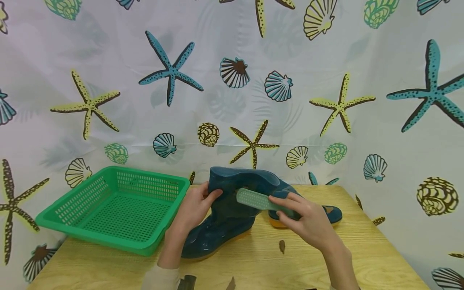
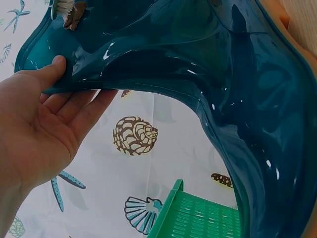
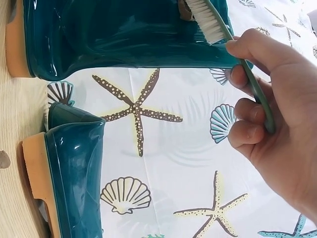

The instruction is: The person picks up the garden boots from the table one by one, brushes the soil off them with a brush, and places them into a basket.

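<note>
A shiny dark teal rubber boot [image 1: 232,225] stands on the table with its toe to the left. My left hand [image 1: 193,207] grips it by the upper edge of the shaft, thumb on the near face and fingers behind. In my right hand [image 1: 308,217] is a green scrub brush [image 1: 255,199], held by its handle. Its white bristles [image 3: 207,22] face the shaft, right at a brown smear [image 2: 74,16]. The second boot [image 3: 74,183] is behind and to the right, partly hidden in the head view, with a brown patch [image 1: 328,209] on it.
A green plastic basket [image 1: 94,239] with slotted walls stands at the left of the wooden table [image 1: 362,249]. Brown flakes [image 1: 282,246] lie on the near tabletop. A dark object [image 1: 187,282] shows at the bottom edge. Behind hangs a white curtain [image 1: 217,40] printed with shells and starfish.
</note>
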Demonstrator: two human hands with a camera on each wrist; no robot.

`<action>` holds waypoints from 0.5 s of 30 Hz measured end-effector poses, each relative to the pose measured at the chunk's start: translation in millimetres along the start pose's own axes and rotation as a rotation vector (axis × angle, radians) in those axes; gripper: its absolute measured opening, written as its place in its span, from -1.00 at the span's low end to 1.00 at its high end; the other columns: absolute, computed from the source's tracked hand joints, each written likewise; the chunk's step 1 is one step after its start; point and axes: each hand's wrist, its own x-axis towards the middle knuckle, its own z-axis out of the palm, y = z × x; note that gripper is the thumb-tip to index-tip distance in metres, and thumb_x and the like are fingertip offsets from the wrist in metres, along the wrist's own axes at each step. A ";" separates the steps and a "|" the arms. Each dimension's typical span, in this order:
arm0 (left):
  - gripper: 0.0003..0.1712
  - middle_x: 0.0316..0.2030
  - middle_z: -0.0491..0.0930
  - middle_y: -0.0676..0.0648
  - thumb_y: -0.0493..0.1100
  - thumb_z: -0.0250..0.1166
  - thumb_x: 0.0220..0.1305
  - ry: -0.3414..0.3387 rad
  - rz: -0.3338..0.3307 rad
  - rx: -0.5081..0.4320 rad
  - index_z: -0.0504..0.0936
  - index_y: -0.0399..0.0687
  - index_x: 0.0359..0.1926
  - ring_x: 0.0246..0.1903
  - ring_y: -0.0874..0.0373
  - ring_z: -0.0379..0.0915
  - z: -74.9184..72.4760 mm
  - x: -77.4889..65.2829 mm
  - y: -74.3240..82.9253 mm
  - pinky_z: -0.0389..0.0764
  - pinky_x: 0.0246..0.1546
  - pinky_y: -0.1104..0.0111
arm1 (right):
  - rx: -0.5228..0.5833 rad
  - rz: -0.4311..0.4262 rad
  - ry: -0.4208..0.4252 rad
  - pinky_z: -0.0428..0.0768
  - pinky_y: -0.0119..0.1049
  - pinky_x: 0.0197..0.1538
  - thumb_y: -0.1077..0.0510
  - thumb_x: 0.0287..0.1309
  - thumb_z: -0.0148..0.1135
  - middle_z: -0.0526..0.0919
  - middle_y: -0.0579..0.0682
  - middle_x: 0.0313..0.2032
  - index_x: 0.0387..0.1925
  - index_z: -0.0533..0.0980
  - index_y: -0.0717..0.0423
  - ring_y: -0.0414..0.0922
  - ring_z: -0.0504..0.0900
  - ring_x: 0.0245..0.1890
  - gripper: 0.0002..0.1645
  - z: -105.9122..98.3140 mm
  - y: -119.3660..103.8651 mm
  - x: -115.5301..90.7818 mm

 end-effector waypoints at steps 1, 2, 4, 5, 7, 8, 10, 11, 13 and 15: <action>-0.63 -0.71 0.14 0.07 0.05 0.19 0.44 0.001 -0.002 0.001 0.45 -0.04 -0.46 -0.73 0.30 0.02 0.1 -0.2 0.1 0.16 -0.60 0.42 | 0.007 -0.010 0.006 0.27 -0.59 -0.53 0.34 0.06 0.41 0.41 -0.32 -0.41 0.12 0.63 -0.10 -0.48 0.18 -0.60 -0.44 0.0 -0.2 0.2; -0.64 -0.71 0.14 0.08 0.05 0.19 0.44 0.002 -0.002 0.001 0.46 -0.04 -0.46 -0.74 0.29 0.03 0.1 -0.3 0.3 0.16 -0.60 0.42 | 0.014 -0.021 0.014 0.26 -0.61 -0.53 0.35 0.05 0.40 0.41 -0.31 -0.41 0.12 0.63 -0.09 -0.48 0.18 -0.60 -0.43 0.2 -0.3 0.4; -0.64 -0.72 0.15 0.08 0.05 0.20 0.44 0.003 -0.001 0.004 0.46 -0.03 -0.46 -0.74 0.28 0.04 0.3 -0.4 0.3 0.17 -0.60 0.43 | 0.026 -0.032 0.025 0.23 -0.63 -0.52 0.37 0.05 0.40 0.39 -0.31 -0.42 0.12 0.63 -0.07 -0.48 0.16 -0.60 -0.43 1.2 -0.4 0.9; -0.65 -0.72 0.15 0.08 0.04 0.20 0.44 0.003 0.001 0.003 0.46 -0.02 -0.46 -0.74 0.27 0.05 0.4 -0.5 0.3 0.17 -0.61 0.43 | 0.030 -0.035 0.030 0.21 -0.64 -0.52 0.37 0.05 0.40 0.38 -0.30 -0.42 0.13 0.63 -0.05 -0.48 0.14 -0.60 -0.43 2.1 -0.3 1.2; -0.63 -0.72 0.14 0.09 0.04 0.20 0.44 0.001 0.007 0.011 0.44 -0.01 -0.49 -0.73 0.26 0.05 0.3 -0.6 -0.1 0.16 -0.61 0.44 | 0.035 -0.029 0.040 0.18 -0.64 -0.53 0.37 0.05 0.39 0.37 -0.30 -0.43 0.13 0.63 -0.04 -0.49 0.09 -0.61 -0.43 4.9 -0.5 1.7; -0.62 -0.72 0.14 0.09 0.04 0.21 0.43 -0.002 0.012 0.020 0.42 -0.01 -0.50 -0.73 0.26 0.05 0.3 -0.7 -0.4 0.15 -0.61 0.44 | 0.039 -0.025 0.043 0.17 -0.63 -0.53 0.37 0.06 0.39 0.36 -0.30 -0.44 0.14 0.62 -0.03 -0.49 0.08 -0.61 -0.43 6.7 -0.5 2.0; -0.58 -0.72 0.13 0.09 0.04 0.21 0.43 -0.011 0.022 0.039 0.37 -0.01 -0.54 -0.73 0.25 0.06 0.2 -0.8 -1.5 0.14 -0.61 0.45 | 0.040 -0.016 0.046 0.15 -0.62 -0.54 0.36 0.08 0.40 0.34 -0.29 -0.45 0.15 0.62 -0.03 -0.49 0.04 -0.61 -0.44 10.3 -1.3 2.8; -0.57 -0.72 0.13 0.08 0.04 0.22 0.42 -0.017 0.025 0.044 0.35 -0.01 -0.55 -0.73 0.25 0.06 -0.1 -0.9 -1.6 0.14 -0.61 0.45 | 0.037 -0.012 0.046 0.14 -0.62 -0.54 0.35 0.08 0.40 0.34 -0.29 -0.45 0.15 0.62 -0.04 -0.49 0.03 -0.61 -0.44 11.8 -1.9 3.3; -0.54 -0.72 0.13 0.08 0.06 0.21 0.42 -0.026 0.032 0.053 0.31 -0.02 -0.56 -0.74 0.23 0.06 -0.4 -1.1 -1.9 0.14 -0.61 0.44 | 0.023 -0.011 0.043 0.13 -0.62 -0.54 0.33 0.09 0.41 0.34 -0.28 -0.46 0.15 0.62 -0.06 -0.49 0.03 -0.61 -0.44 13.9 -3.1 4.3; -0.53 -0.71 0.13 0.07 0.07 0.20 0.42 -0.030 0.033 0.051 0.30 -0.03 -0.55 -0.73 0.23 0.06 -0.7 -0.7 -1.8 0.15 -0.61 0.43 | 0.002 -0.008 0.039 0.14 -0.62 -0.54 0.31 0.08 0.42 0.35 -0.29 -0.45 0.13 0.63 -0.09 -0.49 0.05 -0.62 -0.45 14.0 -4.2 4.9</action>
